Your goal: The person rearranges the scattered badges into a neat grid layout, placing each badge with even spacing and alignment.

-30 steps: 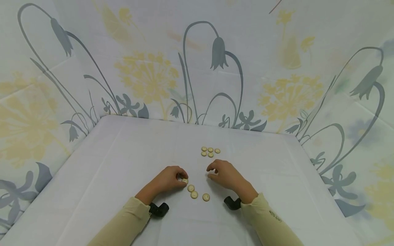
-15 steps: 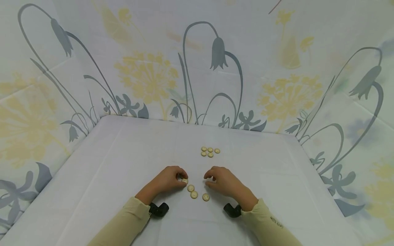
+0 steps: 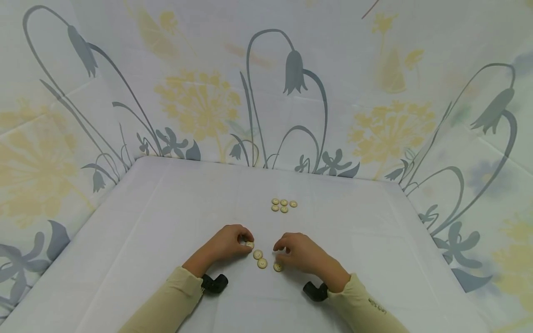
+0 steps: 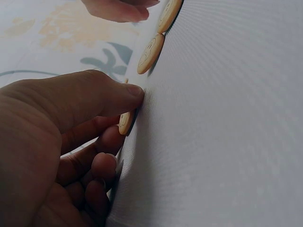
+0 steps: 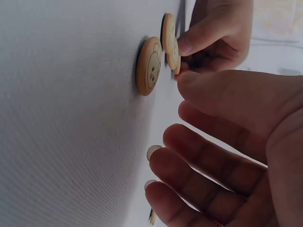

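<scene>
My left hand (image 3: 228,242) rests on the white cloth and pinches a round pale wooden disc (image 3: 249,244) between thumb and finger. The left wrist view shows the edge of that disc (image 4: 124,124) between them. Just to its right lie two more discs, one (image 3: 257,255) close by the other (image 3: 262,263). My right hand (image 3: 307,255) hovers low over the cloth, fingers loosely bent and apart, holding nothing. Its thumb is nearest a single disc (image 3: 277,267), partly overlapped by it in the head view. The right wrist view shows a line-drawn face on this disc (image 5: 149,66).
Farther back on the white-covered table (image 3: 187,194), several more discs (image 3: 284,202) lie flat in two short rows. A floral-print cloth (image 3: 275,92) stands behind the table and along both sides. Black wrist devices (image 3: 215,283) sit under both cuffs.
My right hand has come down toward me and slightly left, from below the back rows to the single near disc. My left hand has stayed put, pinching its disc.
</scene>
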A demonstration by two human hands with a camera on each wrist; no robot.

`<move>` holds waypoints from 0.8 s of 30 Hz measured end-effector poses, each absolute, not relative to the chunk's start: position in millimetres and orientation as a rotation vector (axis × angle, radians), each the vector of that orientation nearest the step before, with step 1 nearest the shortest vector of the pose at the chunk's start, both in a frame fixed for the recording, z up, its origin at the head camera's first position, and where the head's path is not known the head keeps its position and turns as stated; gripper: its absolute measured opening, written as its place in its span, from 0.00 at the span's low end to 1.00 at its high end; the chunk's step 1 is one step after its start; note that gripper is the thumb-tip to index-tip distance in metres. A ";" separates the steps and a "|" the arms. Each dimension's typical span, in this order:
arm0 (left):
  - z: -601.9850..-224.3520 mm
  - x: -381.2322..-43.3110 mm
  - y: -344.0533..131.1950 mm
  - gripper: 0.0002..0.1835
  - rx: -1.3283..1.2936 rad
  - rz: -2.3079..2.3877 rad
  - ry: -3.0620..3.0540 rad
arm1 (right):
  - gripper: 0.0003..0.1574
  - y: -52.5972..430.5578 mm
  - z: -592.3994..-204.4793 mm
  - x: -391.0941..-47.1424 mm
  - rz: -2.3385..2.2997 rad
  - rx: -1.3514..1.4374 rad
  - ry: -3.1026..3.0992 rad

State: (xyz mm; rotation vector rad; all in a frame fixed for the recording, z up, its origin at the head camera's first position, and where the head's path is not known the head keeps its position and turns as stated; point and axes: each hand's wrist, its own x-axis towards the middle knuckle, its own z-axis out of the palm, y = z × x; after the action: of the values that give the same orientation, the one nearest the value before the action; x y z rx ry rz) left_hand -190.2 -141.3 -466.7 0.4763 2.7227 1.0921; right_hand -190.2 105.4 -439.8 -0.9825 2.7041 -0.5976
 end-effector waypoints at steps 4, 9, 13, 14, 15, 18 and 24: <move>-466.2 -190.0 -141.3 0.07 0.479 1.095 2.721 | 0.12 104.3 -438.9 -186.8 -0.582 -1.017 2.684; -466.6 -190.7 -142.0 0.07 0.505 1.098 2.726 | 0.15 104.3 -436.6 -184.2 -0.566 -1.055 2.668; -468.0 -191.6 -142.6 0.07 0.514 1.093 2.730 | 0.14 104.7 -437.5 -183.4 -0.530 -1.081 2.661; -468.6 -192.0 -142.6 0.07 0.512 1.093 2.730 | 0.13 104.7 -437.9 -183.3 -0.522 -1.089 2.658; -468.8 -192.0 -142.8 0.07 0.509 1.090 2.730 | 0.13 104.7 -438.2 -183.2 -0.518 -1.096 2.655; -469.2 -192.2 -143.1 0.07 0.498 1.085 2.725 | 0.12 104.6 -438.2 -182.2 -0.504 -1.112 2.648; -468.9 -190.2 -143.0 0.08 0.513 1.097 2.722 | 0.12 104.0 -437.2 -179.6 -0.466 -1.123 2.641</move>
State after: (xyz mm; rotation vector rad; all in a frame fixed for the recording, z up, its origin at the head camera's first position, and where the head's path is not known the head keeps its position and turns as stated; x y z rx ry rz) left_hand -190.2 -143.0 -468.9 0.5127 2.7224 1.0967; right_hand -179.6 104.0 -437.2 -1.1230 2.6406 -0.4661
